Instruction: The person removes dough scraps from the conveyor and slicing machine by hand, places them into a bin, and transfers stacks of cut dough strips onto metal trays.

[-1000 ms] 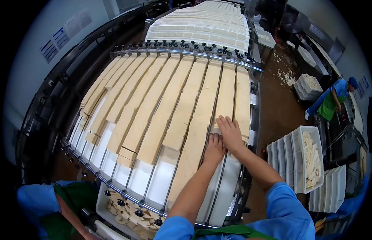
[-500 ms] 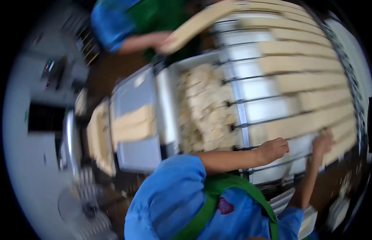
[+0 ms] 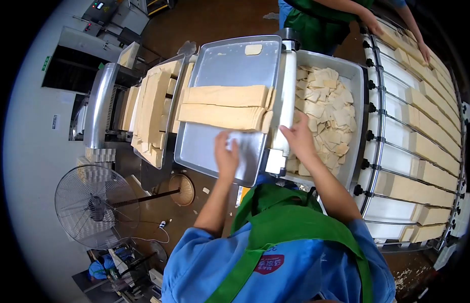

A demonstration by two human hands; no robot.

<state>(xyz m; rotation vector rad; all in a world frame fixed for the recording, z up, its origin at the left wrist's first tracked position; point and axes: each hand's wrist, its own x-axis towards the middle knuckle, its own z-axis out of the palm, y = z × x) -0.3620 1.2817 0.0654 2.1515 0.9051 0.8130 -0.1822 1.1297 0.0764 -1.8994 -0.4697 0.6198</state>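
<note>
My left hand (image 3: 226, 157) is over the bare near part of a metal tray (image 3: 194, 157), its thumb and fingers apart and slightly blurred. Just beyond it, folded strips of pale dough sheet (image 3: 222, 113) lie side by side across the tray. A pale smear beside the fingers is too blurred to make out. At the tray's right side my right hand (image 3: 300, 135) is open, thumb spread from the fingers, close to a white roller (image 3: 287, 101) and the strips' ends. I see nothing held in it.
A grey bin (image 3: 357, 106) of cut dough pieces (image 3: 328, 108) stands right of the roller. Farther right, dough strips (image 3: 422, 187) lie on a white conveyor (image 3: 386, 207), where a co-worker's hands (image 3: 424, 53) reach. Another loaded tray (image 3: 159, 161) and a fan (image 3: 96, 204) are left.
My view has turned left. Both hands have moved from the conveyor's dough strips to the metal tray. The co-worker's arms now reach onto the conveyor, where before a hand held a long strip.
</note>
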